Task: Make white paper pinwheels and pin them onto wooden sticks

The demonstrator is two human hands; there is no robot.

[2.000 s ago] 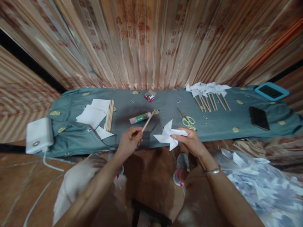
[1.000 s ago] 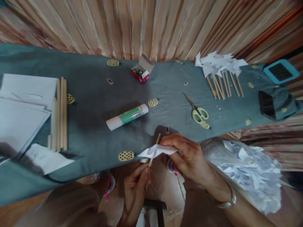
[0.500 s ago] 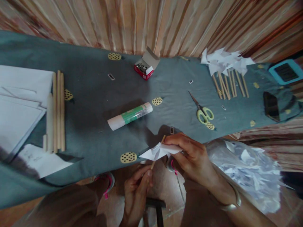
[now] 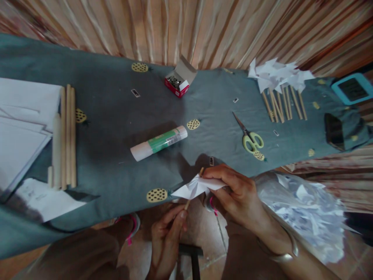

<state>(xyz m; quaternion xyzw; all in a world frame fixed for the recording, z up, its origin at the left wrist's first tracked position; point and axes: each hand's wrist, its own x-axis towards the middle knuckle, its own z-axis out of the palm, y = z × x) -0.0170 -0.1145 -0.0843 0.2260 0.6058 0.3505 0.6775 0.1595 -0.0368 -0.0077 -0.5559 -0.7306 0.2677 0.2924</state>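
Note:
A white folded-paper pinwheel (image 4: 190, 189) is on a thin wooden stick (image 4: 187, 204) over the table's near edge. My left hand (image 4: 167, 235) pinches the lower part of that stick between thumb and fingers. The pinwheel's right side is gripped by my right hand (image 4: 237, 192), whose fingers cover part of the paper. The stick's upper tip shows just above the paper. Beyond my hands lie a large glue stick (image 4: 163, 142) with a green label and green-handled scissors (image 4: 252, 142), blades partly apart.
An open red box (image 4: 176, 86) holds small metal pieces. Several finished-looking pinwheels (image 4: 278, 76) lie at the back right, beside a blue-framed device (image 4: 353, 88). Wooden rods (image 4: 68, 136) and white paper sheets (image 4: 23, 144) are at left. A clear bag (image 4: 305, 214) of paper pieces stands at right.
The view has shifted slightly, so things at the left appear a little further left. Both hands keep the same hold on the stick and pinwheel.

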